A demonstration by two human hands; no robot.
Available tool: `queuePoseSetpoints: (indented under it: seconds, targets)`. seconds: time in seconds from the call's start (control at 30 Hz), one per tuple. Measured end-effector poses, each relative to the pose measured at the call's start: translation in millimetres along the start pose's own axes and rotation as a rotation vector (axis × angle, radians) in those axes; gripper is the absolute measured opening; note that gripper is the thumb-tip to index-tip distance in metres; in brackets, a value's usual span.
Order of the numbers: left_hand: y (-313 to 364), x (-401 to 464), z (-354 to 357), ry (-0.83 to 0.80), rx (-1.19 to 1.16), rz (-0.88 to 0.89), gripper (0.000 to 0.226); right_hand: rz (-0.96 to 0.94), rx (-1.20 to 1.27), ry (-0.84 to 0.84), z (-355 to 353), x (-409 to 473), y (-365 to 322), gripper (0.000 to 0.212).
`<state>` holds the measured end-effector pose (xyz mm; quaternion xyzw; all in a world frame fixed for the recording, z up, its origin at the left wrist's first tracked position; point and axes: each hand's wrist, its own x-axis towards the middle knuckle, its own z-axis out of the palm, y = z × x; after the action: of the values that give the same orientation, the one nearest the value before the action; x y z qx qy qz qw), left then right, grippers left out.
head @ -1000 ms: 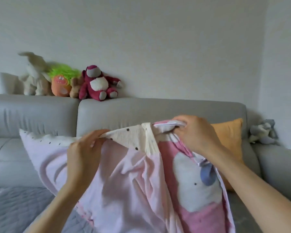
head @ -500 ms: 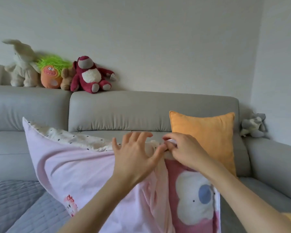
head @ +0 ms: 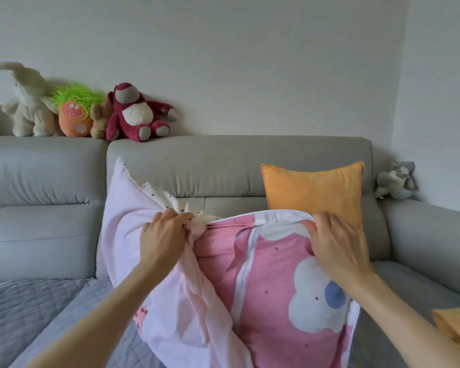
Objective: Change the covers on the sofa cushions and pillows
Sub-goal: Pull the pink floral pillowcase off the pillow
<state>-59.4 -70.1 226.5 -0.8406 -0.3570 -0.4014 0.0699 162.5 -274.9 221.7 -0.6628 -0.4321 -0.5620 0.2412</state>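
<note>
A pillow in a pale pink cover (head: 128, 224) stands upright in front of me on the grey sofa (head: 223, 166), its cream dotted side facing back. A darker pink cover (head: 263, 264) with a white cloud print wraps its right half. My left hand (head: 162, 240) grips bunched fabric at the pillow's top edge. My right hand (head: 335, 243) holds the white hem of the darker pink cover at its top right, fingers curled over the edge. An orange cushion (head: 314, 192) leans against the sofa back behind my right hand.
Several plush toys (head: 133, 115) sit along the sofa's back ledge at the left, and a grey plush (head: 395, 180) lies on the right armrest corner. A grey quilted throw (head: 37, 309) covers the seat at lower left. Orange fabric (head: 454, 328) shows at the lower right edge.
My hands have moved apart along the pillow's top. The darker pink cover is now spread wider over the pillow's right side, and the pillow stands higher.
</note>
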Motion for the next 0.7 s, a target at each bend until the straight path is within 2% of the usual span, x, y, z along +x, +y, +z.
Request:
queuePoseSetpoints:
  seconds: [0.1,0.23,0.3,0.37,0.4,0.43,0.47,0.5,0.57,0.63,0.67,0.7]
  targets:
    - [-26.5,8.4,-10.0,0.004,-0.058,-0.083,0.039,-0.016,-0.028,0.110,-6.3,15.8,19.5,0.058]
    - [-37.0,28.9,-4.7,0.090,-0.079,-0.013,0.033,0.062,-0.001,0.056,-1.0,24.5,48.1,0.051]
    - [-33.9,38.8,15.2,-0.033,-0.207,-0.058,0.032,0.148,-0.022,-0.117,10.2,19.2,52.9,0.049]
    - [-21.2,33.7,34.9,-0.206,-0.298,-0.122,0.026,0.271,-0.034,-0.409,24.7,3.9,50.1,0.041]
    - [-11.5,26.1,42.6,-0.274,-0.297,-0.115,0.023,0.345,-0.041,-0.539,31.2,-8.4,47.2,0.034]
    - [-1.4,17.4,51.3,-0.321,-0.301,-0.086,0.028,0.421,-0.044,-0.622,32.9,-22.8,41.2,0.030]
    - [10.2,6.7,57.6,-0.351,-0.308,-0.045,0.037,0.449,-0.039,-0.661,33.2,-39.4,35.5,0.032]
    - [23.8,-5.1,61.8,-0.372,-0.314,0.007,0.041,0.449,0.014,-0.628,34.3,-57.5,30.5,0.037]
    - [45.9,-33.5,76.7,-0.444,-0.358,0.115,0.048,0.392,0.138,-0.616,27.0,-93.1,12.8,0.054]
    - [58.6,-71.9,93.2,-0.526,-0.352,0.176,0.065,0.348,0.254,-0.751,15.8,-123.3,-6.1,0.074]
    - [62.0,-94.7,100.8,-0.514,-0.334,0.152,0.067,0.338,0.294,-0.836,9.8,-135.1,-14.9,0.079]
    - [65.7,-118.7,106.9,-0.439,-0.330,0.118,0.062,0.331,0.329,-0.846,5.9,-146.2,-21.1,0.077]
